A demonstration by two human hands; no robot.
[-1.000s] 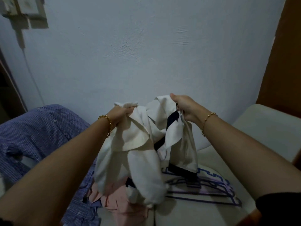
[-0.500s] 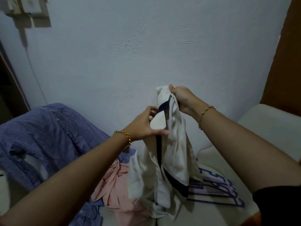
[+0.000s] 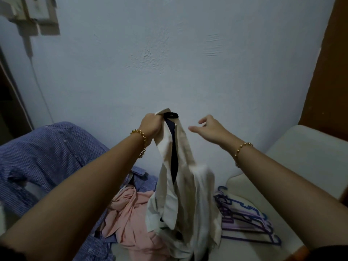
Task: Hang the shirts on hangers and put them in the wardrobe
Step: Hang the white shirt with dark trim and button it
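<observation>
Cream shirt (image 3: 180, 194), with a dark strip running down its inside, is hanging from the left hand (image 3: 150, 126), whose fingers are clamping the collar end high in front of the wall. Its tail is trailing onto the pile below. The right hand (image 3: 209, 129) is hovering just beside the collar, holding nothing, fingers apart and loosely bent. No hanger is sitting in this shirt yet: the hangers (image 3: 244, 221), purple and blue, are lying stacked on the pale cushion (image 3: 301, 157), just beside the hem. A pink shirt (image 3: 130, 215) and a blue shirt (image 3: 47, 157) are lying crumpled, waiting. By my judgement the task is sitting near its start: one shirt is being readied for a hanger, none is showing as hung, and no wardrobe is plainly showing.
</observation>
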